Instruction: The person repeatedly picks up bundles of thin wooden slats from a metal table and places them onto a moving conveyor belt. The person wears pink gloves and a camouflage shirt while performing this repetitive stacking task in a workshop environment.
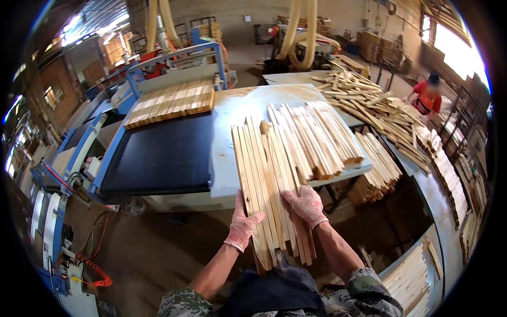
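Observation:
Between my two gloved hands is a bundle of long, narrow wood strips [268,185], its ends uneven. My left hand [243,222] grips the bundle's left side, the thumb lying over the top. On the opposite side my right hand [306,205] clasps it, thumb also on top. The far part of the bundle reaches over a pale table [227,158], and its near end comes close to my body. Just beyond my right hand, a second group of wood strips [317,137] lies on that table.
Left of the table, a black conveyor belt [158,156] carries a row of strips [171,101] at its far end. Loose sticks [369,95] lie heaped at the right. A stack of strips [376,168] stands beside the table. Someone in red [426,98] is at the far right.

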`<state>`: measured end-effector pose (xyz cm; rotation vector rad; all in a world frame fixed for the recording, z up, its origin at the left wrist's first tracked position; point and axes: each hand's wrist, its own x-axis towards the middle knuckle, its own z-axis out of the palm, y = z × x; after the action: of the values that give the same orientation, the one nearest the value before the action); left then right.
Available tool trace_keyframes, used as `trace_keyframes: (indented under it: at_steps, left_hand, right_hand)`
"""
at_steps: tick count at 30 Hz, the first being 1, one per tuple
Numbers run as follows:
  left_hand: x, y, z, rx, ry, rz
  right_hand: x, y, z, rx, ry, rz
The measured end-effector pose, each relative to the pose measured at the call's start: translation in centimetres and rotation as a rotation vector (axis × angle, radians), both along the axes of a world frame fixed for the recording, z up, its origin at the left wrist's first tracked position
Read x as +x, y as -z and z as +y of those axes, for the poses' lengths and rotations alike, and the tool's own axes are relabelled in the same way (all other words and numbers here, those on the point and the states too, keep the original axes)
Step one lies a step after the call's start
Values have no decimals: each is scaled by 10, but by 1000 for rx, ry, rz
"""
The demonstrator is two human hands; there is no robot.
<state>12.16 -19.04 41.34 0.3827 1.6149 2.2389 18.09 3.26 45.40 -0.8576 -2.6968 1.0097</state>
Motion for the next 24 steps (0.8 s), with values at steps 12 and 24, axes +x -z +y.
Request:
trace_keyframes:
  at_steps: [12,24]
  left_hand:
    - [-159,66,-14,-156,-10,-135]
    - [-350,50,124,-260,69,-184]
  right_hand:
    - [-152,44,-16,-112,-157,-183]
    - [-310,27,94,-91,-172,-196]
